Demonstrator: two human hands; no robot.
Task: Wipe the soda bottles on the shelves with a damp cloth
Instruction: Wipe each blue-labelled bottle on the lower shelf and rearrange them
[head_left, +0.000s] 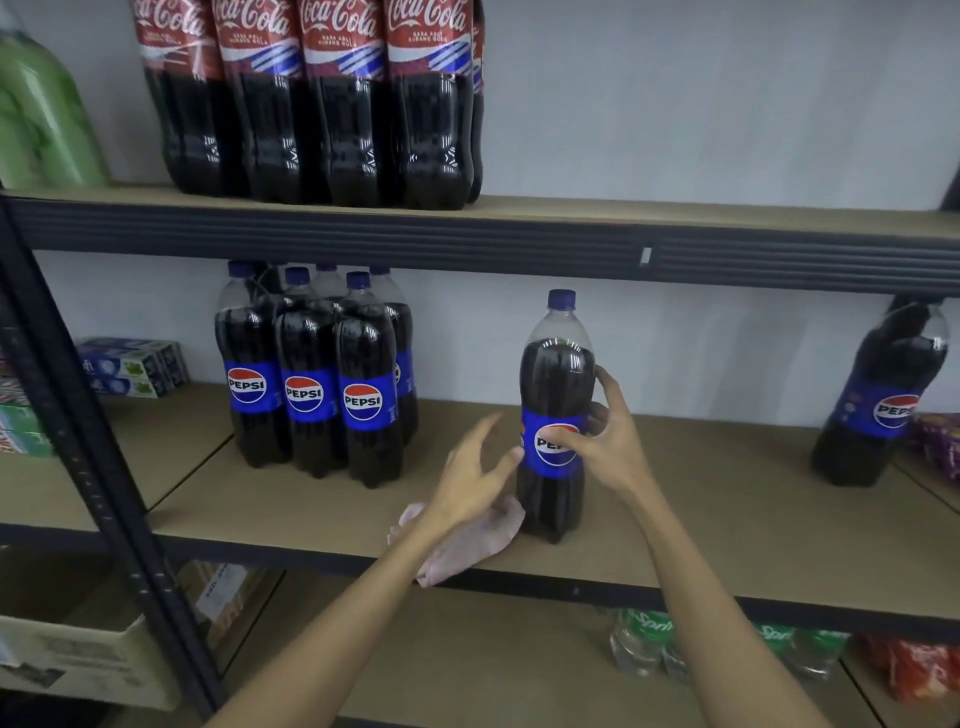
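Observation:
A Pepsi bottle (557, 395) with a blue cap stands upright alone on the middle shelf (727, 519). My right hand (597, 431) grips it around the blue label, thumb across the logo. My left hand (470, 475) hovers just left of the bottle with fingers spread, its fingertips at the label's edge, holding nothing. A pale pink cloth (467, 545) lies crumpled on the shelf under my left wrist, next to the bottle's base. A tight group of several Pepsi bottles (311, 384) stands to the left.
Several Coca-Cola bottles (322, 104) line the top shelf beside a green bottle (41, 119). Another Pepsi bottle (883, 400) stands at far right. Small boxes (130, 366) sit at the left; Sprite bottles (644, 639) and a cardboard box (78, 649) lie below. A black upright post (78, 441) frames the left.

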